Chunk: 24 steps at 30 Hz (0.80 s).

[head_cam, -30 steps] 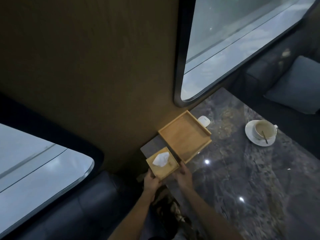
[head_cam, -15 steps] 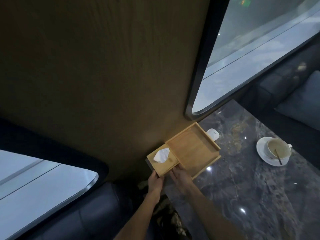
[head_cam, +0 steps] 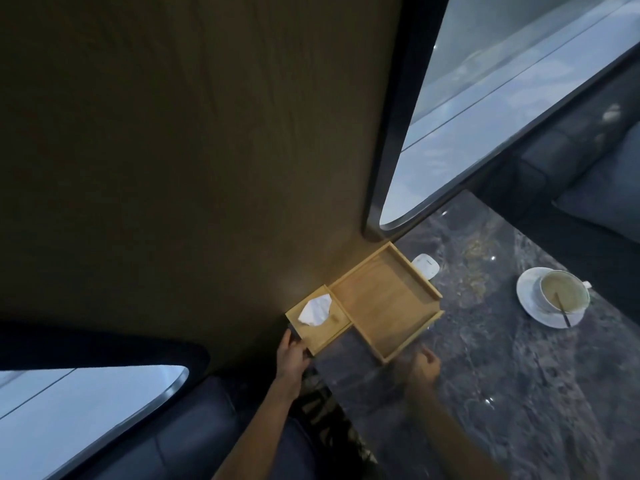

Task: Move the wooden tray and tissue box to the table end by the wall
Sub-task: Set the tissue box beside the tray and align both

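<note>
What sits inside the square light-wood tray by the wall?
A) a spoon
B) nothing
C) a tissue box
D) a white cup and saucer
B: the square light-wood tray shows only bare floor; the white cup and saucer stand apart on the dark marble table.

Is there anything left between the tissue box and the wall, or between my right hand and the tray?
Nothing visible. The tissue box sits against the wall beside the wooden tray. The right hand hovers just off the tray's near corner, over bare table.
</note>
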Motion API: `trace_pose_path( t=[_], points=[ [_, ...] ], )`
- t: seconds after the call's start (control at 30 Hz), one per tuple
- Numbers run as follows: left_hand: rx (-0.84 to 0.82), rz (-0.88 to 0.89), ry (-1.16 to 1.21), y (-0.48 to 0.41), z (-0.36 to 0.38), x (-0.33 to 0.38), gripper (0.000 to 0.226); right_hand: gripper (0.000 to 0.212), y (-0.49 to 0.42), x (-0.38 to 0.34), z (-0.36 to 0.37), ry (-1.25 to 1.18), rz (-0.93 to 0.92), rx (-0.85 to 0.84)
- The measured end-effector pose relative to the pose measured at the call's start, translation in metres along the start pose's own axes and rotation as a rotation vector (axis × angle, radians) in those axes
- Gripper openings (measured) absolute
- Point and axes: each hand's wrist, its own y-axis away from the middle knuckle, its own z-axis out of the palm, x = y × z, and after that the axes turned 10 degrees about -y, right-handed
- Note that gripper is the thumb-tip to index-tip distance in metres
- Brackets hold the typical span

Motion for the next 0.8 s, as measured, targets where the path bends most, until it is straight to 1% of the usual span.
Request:
trace_pose_path(
  t=[0.03, 0.13, 0.17, 0.23, 0.27, 0.33, 0.37, 0.47, 0.5, 0.57, 0.6, 0.63, 0.67, 0.7, 0.73, 0.8],
  points=[
    [0.001, -0.007, -0.023, -0.001, 0.003, 0.005, 0.061, 0.030, -0.006, 0.000, -0.001, -0.036, 0.011, -0.022],
    [0.002, -0.026, -0.050, -0.005, 0.011, 0.012, 0.052, 0.024, 0.010, -0.019, 0.008, -0.154, 0.216, -0.230],
    [0.004, -0.022, -0.056, -0.004, 0.014, 0.014, 0.051, 0.023, 0.014, -0.024, 0.011, -0.162, 0.278, -0.277],
    [0.014, -0.013, -0.075, -0.002, 0.017, 0.016, 0.053, 0.028, 0.021, -0.030, 0.016, -0.202, 0.344, -0.332],
    [0.019, -0.010, -0.086, -0.001, 0.018, 0.015, 0.054, 0.026, 0.026, -0.032, 0.017, -0.226, 0.350, -0.344],
    [0.018, 0.011, -0.103, -0.002, 0.019, 0.012, 0.055, 0.014, 0.032, -0.036, 0.014, -0.236, 0.337, -0.348],
    [0.021, 0.020, -0.112, -0.002, 0.020, 0.012, 0.056, 0.013, 0.030, -0.035, 0.012, -0.238, 0.333, -0.357],
    [0.033, 0.015, -0.132, -0.005, 0.019, 0.009, 0.058, 0.026, 0.025, -0.032, 0.006, -0.210, 0.321, -0.451],
    [0.014, 0.023, -0.127, -0.003, 0.018, 0.009, 0.060, 0.026, 0.026, -0.034, 0.005, -0.212, 0.318, -0.486],
    [-0.037, 0.040, -0.117, 0.000, 0.017, 0.007, 0.065, 0.016, 0.028, -0.037, -0.001, -0.264, 0.326, -0.528],
    [-0.055, 0.043, -0.124, -0.001, 0.015, 0.005, 0.068, 0.018, 0.026, -0.036, -0.001, -0.230, 0.316, -0.534],
    [-0.072, 0.052, -0.128, 0.001, 0.015, 0.004, 0.069, 0.021, 0.027, -0.037, 0.000, -0.170, 0.289, -0.556],
    [-0.061, 0.078, -0.172, 0.002, 0.015, 0.002, 0.068, 0.024, 0.026, -0.036, 0.002, -0.058, 0.234, -0.569],
    [-0.017, 0.127, -0.231, 0.002, 0.016, -0.001, 0.065, 0.028, 0.020, -0.029, 0.004, 0.065, 0.133, -0.562],
    [0.065, 0.211, -0.314, 0.004, 0.017, -0.003, 0.061, 0.033, 0.026, -0.030, 0.005, 0.205, -0.003, -0.530],
    [0.242, 0.416, -0.532, 0.007, 0.020, -0.011, 0.052, 0.043, 0.047, -0.030, 0.008, 0.545, -0.339, -0.487]
  ],
)
